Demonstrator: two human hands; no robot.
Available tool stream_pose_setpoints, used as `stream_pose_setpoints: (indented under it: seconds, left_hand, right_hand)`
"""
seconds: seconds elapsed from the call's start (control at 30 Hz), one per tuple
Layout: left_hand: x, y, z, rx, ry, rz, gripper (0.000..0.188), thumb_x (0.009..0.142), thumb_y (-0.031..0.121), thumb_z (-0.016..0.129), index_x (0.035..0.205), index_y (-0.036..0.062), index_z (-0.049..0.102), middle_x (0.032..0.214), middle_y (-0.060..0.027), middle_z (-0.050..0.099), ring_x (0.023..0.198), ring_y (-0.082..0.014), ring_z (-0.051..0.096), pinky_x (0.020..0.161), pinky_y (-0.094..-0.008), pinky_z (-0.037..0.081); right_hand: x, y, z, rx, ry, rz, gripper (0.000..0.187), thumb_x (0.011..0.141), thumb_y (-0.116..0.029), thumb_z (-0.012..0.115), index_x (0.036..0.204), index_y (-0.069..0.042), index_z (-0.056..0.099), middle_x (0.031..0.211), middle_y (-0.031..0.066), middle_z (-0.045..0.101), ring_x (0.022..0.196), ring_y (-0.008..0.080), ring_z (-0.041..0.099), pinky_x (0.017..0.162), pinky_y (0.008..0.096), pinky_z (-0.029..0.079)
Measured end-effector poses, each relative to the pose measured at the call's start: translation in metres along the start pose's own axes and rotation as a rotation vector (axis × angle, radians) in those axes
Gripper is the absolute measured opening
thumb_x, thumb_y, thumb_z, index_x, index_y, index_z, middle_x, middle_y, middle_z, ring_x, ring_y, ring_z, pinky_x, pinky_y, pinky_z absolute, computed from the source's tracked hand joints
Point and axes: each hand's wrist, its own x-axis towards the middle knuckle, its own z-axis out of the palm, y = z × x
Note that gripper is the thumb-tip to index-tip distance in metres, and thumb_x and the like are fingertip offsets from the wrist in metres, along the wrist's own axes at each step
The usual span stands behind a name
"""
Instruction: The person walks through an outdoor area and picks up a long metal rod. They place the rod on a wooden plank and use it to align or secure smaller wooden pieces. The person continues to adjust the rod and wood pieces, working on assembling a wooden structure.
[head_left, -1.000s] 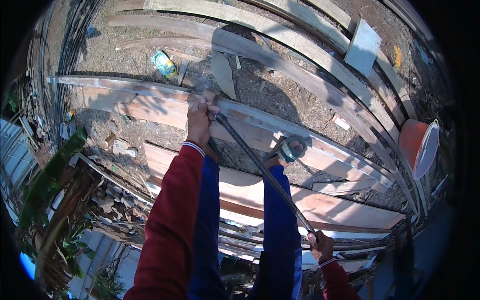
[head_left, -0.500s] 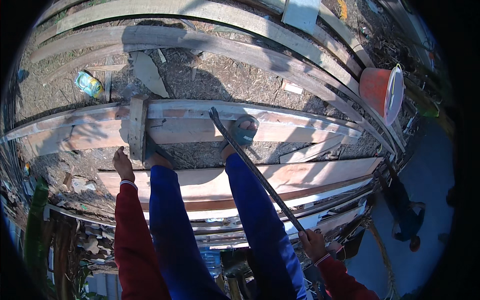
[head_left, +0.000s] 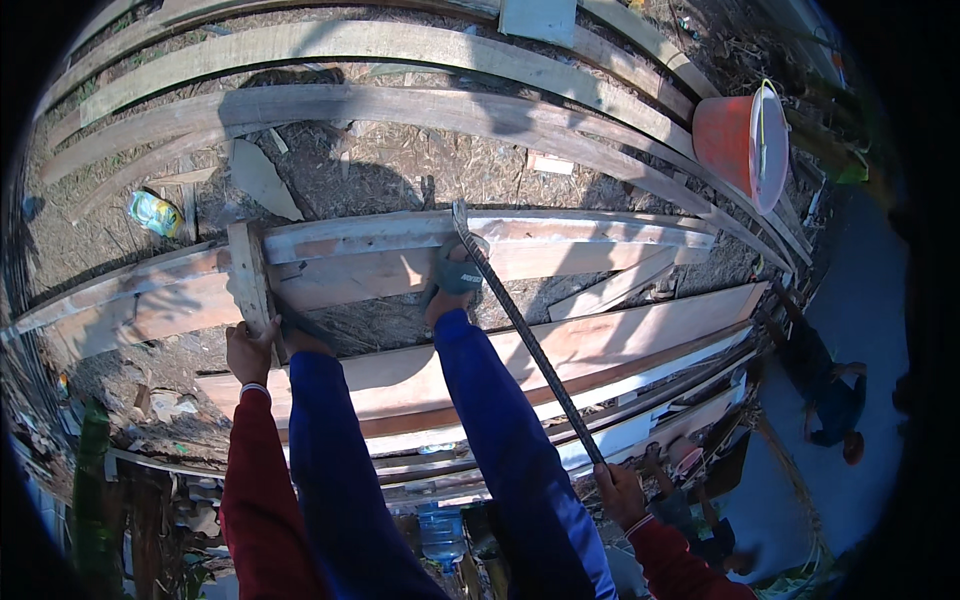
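My right hand [head_left: 622, 497] is closed round the lower end of a long, dark crowbar [head_left: 530, 345] with a textured shaft. It slants up and left, and its forked tip lies at the upper edge of a long wooden beam [head_left: 365, 235], beside my sandalled right foot [head_left: 458, 275]. My left hand [head_left: 250, 350] grips the near end of a short wooden block [head_left: 247, 268]. That block lies crosswise over the left part of the beam, next to my left foot. Part of the left hand's grip is hidden behind its own back.
Long planks [head_left: 400, 105] stretch across the far ground, with an orange bucket [head_left: 722, 140] at their right. A wide board [head_left: 620, 325] and stacked timber lie nearer. At left lies a crumpled yellow-green packet [head_left: 155, 213]. People [head_left: 835, 405] are at the right.
My left hand has closed on the block's near end, and the block has tilted slightly. The crowbar's tip has moved right, to the beam's upper edge by my right foot.
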Motion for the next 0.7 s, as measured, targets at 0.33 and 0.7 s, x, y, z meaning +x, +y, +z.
stream_pose_setpoints:
  seconds: [0.33, 0.7]
  left_hand:
    - [-0.077, 0.084, -0.097, -0.760, -0.384, -0.130, 0.044, 0.093, 0.042, 0.066, 0.081, -0.0007, 0.069, 0.071, 0.0004, 0.062, 0.064, -0.0085, 0.051, 0.062, -0.0256, 0.042]
    - [-0.190, 0.203, -0.176, -1.058, -0.629, -0.167, 0.045, 0.097, 0.046, 0.055, 0.100, 0.0016, 0.064, 0.082, -0.0102, 0.067, 0.070, -0.0174, 0.067, 0.066, -0.0298, 0.055]
  right_hand:
    - [-0.036, 0.047, 0.034, 0.250, -0.049, 0.136, 0.058, 0.099, -0.049, 0.049, 0.067, -0.001, 0.055, 0.055, 0.0033, 0.046, 0.054, 0.0116, 0.040, 0.052, 0.0365, 0.034]
    - [-0.013, 0.097, -0.043, 0.381, -0.023, 0.138, 0.048, 0.096, -0.045, 0.055, 0.094, 0.001, 0.067, 0.076, 0.0111, 0.065, 0.061, 0.0201, 0.062, 0.060, 0.0371, 0.049]
